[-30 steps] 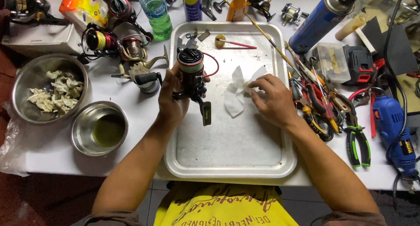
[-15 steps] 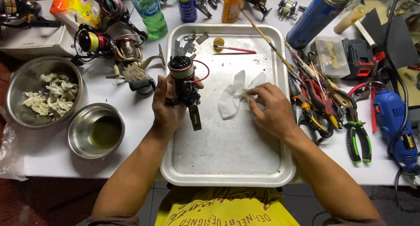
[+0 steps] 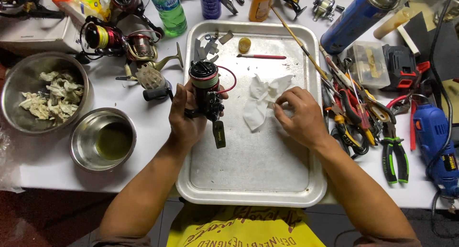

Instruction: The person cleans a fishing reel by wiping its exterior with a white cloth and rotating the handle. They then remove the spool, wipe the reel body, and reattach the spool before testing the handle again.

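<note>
L hand (image 3: 184,115) grips reel (image 3: 206,91) over tray (image 3: 253,189); R hand (image 3: 299,118) on tissue (image 3: 260,101).

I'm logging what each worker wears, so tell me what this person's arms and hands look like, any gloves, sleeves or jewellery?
Both hands are bare: no gloves on the left hand or the right hand, and no rings, watch or wristbands show. Both forearms are uncovered all the way to the bottom edge of the view, with no sleeve visible on them. Between the arms a yellow shirt with dark red printed lettering shows.
</note>
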